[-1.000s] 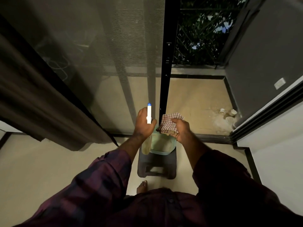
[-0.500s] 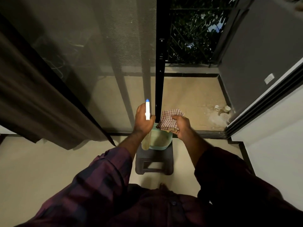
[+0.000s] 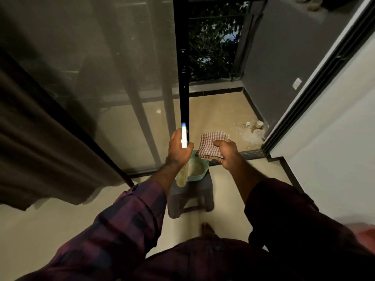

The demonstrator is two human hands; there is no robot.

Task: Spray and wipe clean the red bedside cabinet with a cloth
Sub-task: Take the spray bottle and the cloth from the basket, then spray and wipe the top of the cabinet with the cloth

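Green basin on dark stool; curtain left; 2 cups outside.

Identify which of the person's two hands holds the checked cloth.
The right hand grips the checked cloth; the left hand instead holds the spray bottle, with its white, blue-tipped top pointing up.

A dimly lit home, seen at the doorway from a tiled room onto a small balcony. A heavy brown curtain hangs at 9 o'clock, beside a sliding glass door at 11 o'clock. Through the open gap at 12 o'clock are the balcony floor, a metal railing and leafy branches. A low stool carrying a basin stands at the threshold.
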